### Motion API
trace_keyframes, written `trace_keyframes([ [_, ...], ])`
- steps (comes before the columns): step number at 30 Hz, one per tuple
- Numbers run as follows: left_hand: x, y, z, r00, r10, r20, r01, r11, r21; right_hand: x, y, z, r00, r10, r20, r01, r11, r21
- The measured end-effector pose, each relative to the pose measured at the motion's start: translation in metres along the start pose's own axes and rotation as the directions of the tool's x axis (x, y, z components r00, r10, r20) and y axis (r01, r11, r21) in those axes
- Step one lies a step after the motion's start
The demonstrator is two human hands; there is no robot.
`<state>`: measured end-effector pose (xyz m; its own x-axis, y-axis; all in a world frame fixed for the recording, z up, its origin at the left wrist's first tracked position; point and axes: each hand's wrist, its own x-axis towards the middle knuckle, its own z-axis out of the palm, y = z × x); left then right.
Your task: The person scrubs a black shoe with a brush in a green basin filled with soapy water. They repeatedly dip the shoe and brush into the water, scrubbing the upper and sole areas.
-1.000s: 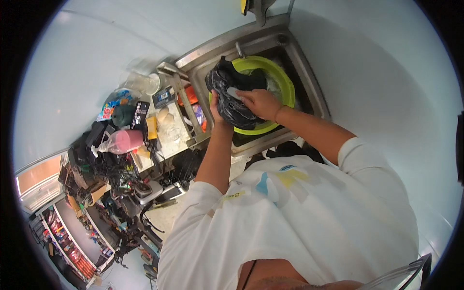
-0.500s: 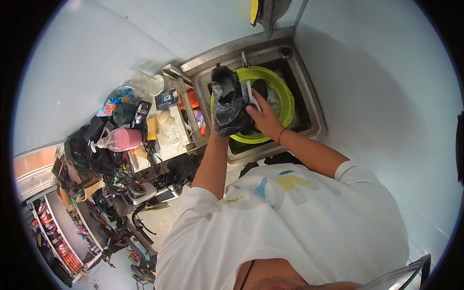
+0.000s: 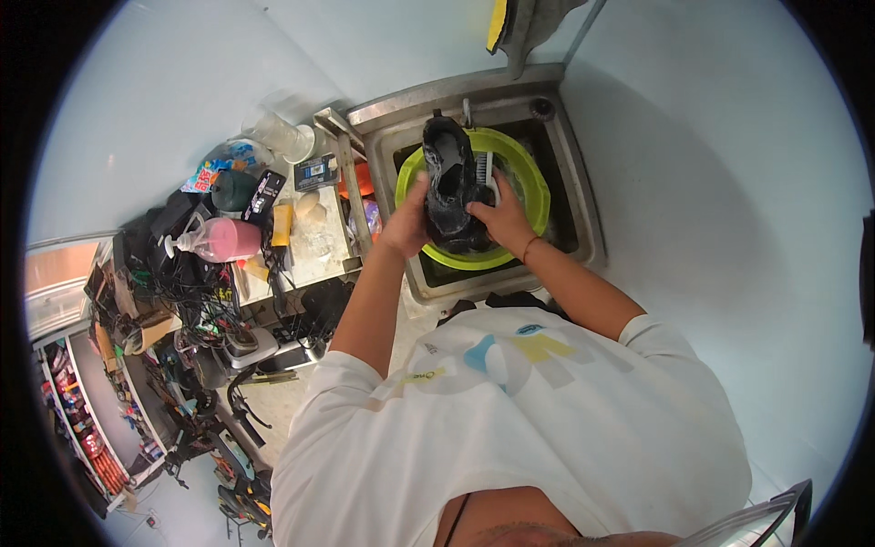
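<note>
A wet black shoe [image 3: 448, 196] with whitish suds on it is held over a lime-green basin [image 3: 543, 202], its opening facing up and its toe nearer me. My left hand [image 3: 409, 219] grips the shoe along its left side. On the other side, my right hand [image 3: 507, 221] holds a scrub brush [image 3: 486, 170] with pale bristles, while its thumb lies against the shoe near the toe. The brush is beside the shoe's right edge. Most of the basin's inside is hidden behind the shoe and hands.
The basin stands in a metal sink [image 3: 583, 239] below a tap [image 3: 468, 111]. Left of it, a cluttered table [image 3: 314, 264] carries a pump bottle of pink liquid [image 3: 228, 240], a yellow tube [image 3: 283, 224] and a clear jar [image 3: 290, 139]. A pale wall [image 3: 702, 201] borders the right.
The shoe has turned so its opening shows more squarely, and it sits slightly farther right. My left hand, mostly hidden behind it before, now shows at its side. The brush stays in my right hand.
</note>
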<state>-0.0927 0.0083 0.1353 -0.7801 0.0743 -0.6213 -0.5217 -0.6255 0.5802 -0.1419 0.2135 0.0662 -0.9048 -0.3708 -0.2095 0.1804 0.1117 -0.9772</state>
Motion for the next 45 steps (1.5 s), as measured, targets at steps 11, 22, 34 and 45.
trace_keyframes([
  [11, 0.039, -0.072, -0.050, 0.950, 0.204, -0.234, -0.152, 0.963, 0.224, -0.018, -0.034, -0.025, 0.934, -0.167, 0.316, 0.351, 0.591, -0.726],
  [22, 0.037, -0.073, -0.043, 0.938, 0.292, -0.189, -0.181, 0.874, 0.450, -0.012, -0.022, -0.027, 0.930, -0.194, 0.312, 0.366, 0.550, -0.750],
  [34, 0.019, -0.056, -0.049, 0.918, 0.360, -0.164, -0.198, 0.777, 0.598, -0.050, -0.027, -0.024, 0.883, -0.087, 0.461, 0.352, 0.773, -0.528],
  [45, 0.030, -0.065, -0.040, 0.973, 0.200, -0.115, -0.138, 0.904, 0.405, 0.007, -0.020, -0.047, 0.953, -0.219, 0.209, 0.298, 0.557, -0.775],
])
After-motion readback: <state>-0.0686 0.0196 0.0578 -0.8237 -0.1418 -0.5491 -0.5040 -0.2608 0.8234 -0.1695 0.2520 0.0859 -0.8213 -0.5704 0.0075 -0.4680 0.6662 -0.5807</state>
